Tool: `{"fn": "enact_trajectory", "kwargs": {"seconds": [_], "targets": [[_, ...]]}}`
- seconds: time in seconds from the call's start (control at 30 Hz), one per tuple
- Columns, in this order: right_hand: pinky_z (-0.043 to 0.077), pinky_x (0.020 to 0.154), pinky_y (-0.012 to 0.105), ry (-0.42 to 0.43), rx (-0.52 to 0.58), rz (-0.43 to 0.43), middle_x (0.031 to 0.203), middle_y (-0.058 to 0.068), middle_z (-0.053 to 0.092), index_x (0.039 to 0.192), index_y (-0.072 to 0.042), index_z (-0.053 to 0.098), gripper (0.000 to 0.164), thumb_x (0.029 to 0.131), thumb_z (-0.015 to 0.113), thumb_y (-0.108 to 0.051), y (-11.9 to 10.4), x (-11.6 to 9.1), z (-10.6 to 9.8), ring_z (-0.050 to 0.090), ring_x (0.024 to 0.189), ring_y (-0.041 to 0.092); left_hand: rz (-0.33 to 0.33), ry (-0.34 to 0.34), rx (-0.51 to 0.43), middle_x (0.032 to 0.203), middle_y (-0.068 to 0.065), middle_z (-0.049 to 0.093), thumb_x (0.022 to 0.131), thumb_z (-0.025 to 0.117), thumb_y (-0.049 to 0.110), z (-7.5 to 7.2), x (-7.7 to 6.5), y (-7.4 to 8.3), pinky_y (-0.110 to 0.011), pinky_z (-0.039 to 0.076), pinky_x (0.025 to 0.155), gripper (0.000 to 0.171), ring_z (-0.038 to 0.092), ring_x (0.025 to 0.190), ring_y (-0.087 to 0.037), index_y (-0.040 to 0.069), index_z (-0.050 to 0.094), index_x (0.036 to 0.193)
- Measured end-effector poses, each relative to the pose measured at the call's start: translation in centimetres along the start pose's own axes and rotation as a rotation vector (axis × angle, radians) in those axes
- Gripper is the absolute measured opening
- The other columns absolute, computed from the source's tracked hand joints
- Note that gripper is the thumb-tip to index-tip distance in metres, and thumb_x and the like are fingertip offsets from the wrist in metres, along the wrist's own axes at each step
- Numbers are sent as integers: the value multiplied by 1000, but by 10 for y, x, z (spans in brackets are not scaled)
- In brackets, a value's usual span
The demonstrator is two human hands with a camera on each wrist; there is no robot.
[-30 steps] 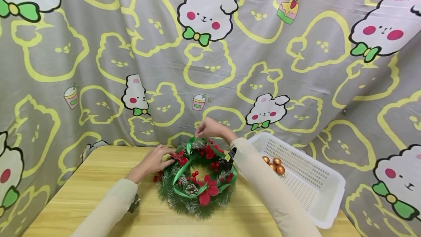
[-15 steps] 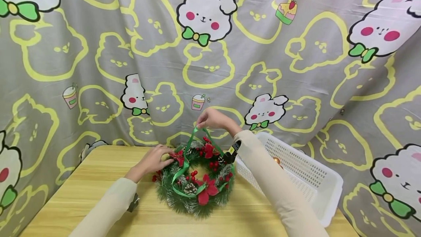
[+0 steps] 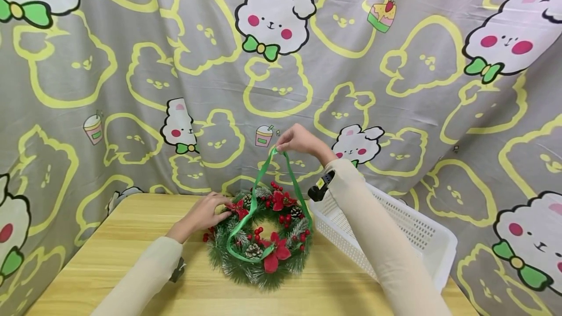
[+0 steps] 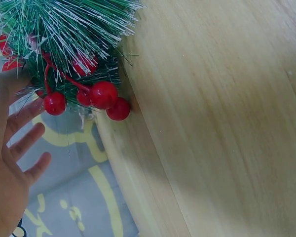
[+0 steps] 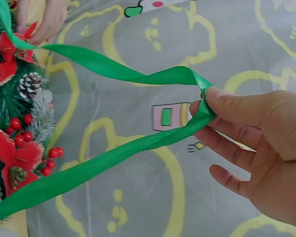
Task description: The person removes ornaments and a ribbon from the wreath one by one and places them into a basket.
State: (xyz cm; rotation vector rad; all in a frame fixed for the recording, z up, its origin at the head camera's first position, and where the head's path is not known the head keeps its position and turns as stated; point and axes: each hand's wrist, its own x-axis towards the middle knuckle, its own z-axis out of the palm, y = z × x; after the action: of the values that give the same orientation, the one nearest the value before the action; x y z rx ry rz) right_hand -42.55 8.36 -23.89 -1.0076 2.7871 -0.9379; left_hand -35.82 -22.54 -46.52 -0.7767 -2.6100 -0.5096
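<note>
A Christmas wreath lies on the table, trimmed with red flowers, red berries and frosted pinecones. My left hand holds its far left side at a red flower. In the left wrist view, the other fingers hang below the greenery and berries; the thumb is hidden. Above the wreath, my right hand pinches a green ribbon between thumb and fingertips. From that pinch the ribbon runs down in two strands, one crossing the wreath's left part, one reaching its right side.
A white perforated basket stands to the right, partly covered by the right sleeve. Behind the wooden table hangs a grey curtain printed with cartoon animals. Each wrist carries a small black camera.
My right hand has risen and moved slightly right, drawing the ribbon up from the wreath into a tall loop. The left hand stays put. The copper baubles in the basket are now hidden by the sleeve.
</note>
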Motion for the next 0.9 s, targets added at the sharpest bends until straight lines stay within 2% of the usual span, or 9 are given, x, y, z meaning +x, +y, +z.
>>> {"fn": "enact_trajectory", "kwargs": {"seconds": [0.33, 0.5, 0.67, 0.8, 0.9], "targets": [[55, 98, 42, 83, 58, 4, 102, 13, 79, 102, -2, 80, 15, 96, 73, -15, -11, -6, -23, 70, 102, 25, -3, -9, -4, 119, -9, 75, 91, 77, 22, 0, 0, 0, -59, 52, 100, 14, 62, 118, -38, 16, 78, 104], [51, 105, 45, 125, 172, 25, 106, 13, 78, 104, -4, 79, 17, 96, 73, -17, -16, -12, -33, 68, 109, 25, -2, -7, -7, 119, -11, 74, 91, 77, 22, 0, -1, -1, -61, 51, 101, 18, 61, 120, -41, 14, 77, 108], [46, 111, 47, 188, 288, 22, 99, 6, 79, 106, -3, 79, 21, 95, 75, -19, -14, -15, -42, 65, 113, 23, 5, -9, -8, 121, -13, 74, 92, 76, 23, 1, 0, -2, -61, 51, 102, 20, 61, 121, -43, 13, 77, 109], [46, 106, 41, 260, 373, 9, 95, 0, 77, 107, -2, 78, 23, 95, 75, -21, -12, -17, -48, 62, 109, 19, 6, -14, -14, 122, -14, 73, 92, 76, 23, 1, 1, -3, -61, 50, 103, 17, 61, 121, -44, 14, 78, 107], [48, 100, 38, 305, 398, -9, 98, -3, 74, 107, -2, 78, 23, 95, 74, -22, -11, -19, -52, 60, 108, 18, 5, -15, -16, 122, -14, 73, 92, 76, 22, 0, 1, -3, -61, 50, 102, 16, 61, 121, -43, 14, 78, 106]]}}
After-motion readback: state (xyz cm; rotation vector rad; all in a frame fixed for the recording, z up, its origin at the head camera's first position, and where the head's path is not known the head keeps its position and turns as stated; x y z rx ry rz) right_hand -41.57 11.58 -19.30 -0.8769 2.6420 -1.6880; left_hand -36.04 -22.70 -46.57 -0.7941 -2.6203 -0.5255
